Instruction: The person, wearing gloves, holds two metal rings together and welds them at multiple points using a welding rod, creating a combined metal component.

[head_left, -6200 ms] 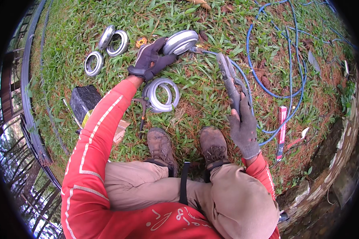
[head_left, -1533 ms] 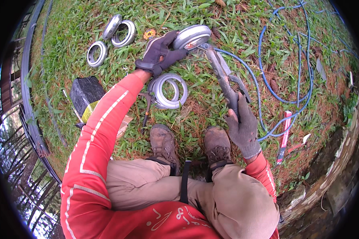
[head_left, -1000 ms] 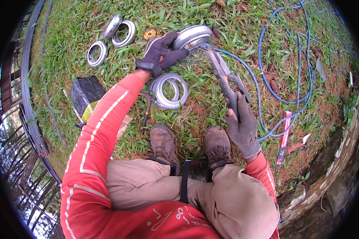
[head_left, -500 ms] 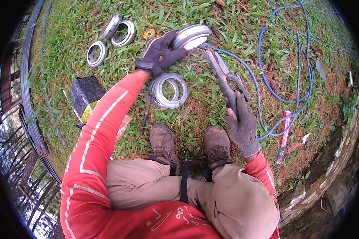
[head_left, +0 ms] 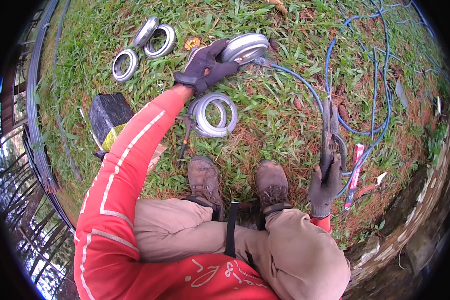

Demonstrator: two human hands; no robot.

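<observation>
My left hand (head_left: 207, 67), in a dark glove, is closed on the near-left side of a thick silver metal ring (head_left: 245, 46) that stands tilted above the grass. A small orange glow shows on the ring's lower inner edge. A clamp (head_left: 261, 61) with a blue cable lies against or close beside the ring; whether it grips it I cannot tell. Off to the right, my right hand (head_left: 326, 184), in a grey-brown glove, is wrapped round the handle of a welding electrode holder (head_left: 328, 132). A thin rod points away from the holder's jaws.
Two silver rings (head_left: 201, 119) overlap on the grass before my boots, beside a hammer (head_left: 186, 131). More rings (head_left: 125, 65) and an orange tape roll (head_left: 192, 43) lie farther left. Blue cable (head_left: 386, 85) loops at right, near a red spirit level (head_left: 355, 172). A black-wrapped package (head_left: 109, 112) sits left.
My right hand has drawn the electrode holder away from the ring, rightward and nearer to me. The bright glare at the ring has faded to a small glow. My left hand keeps its hold.
</observation>
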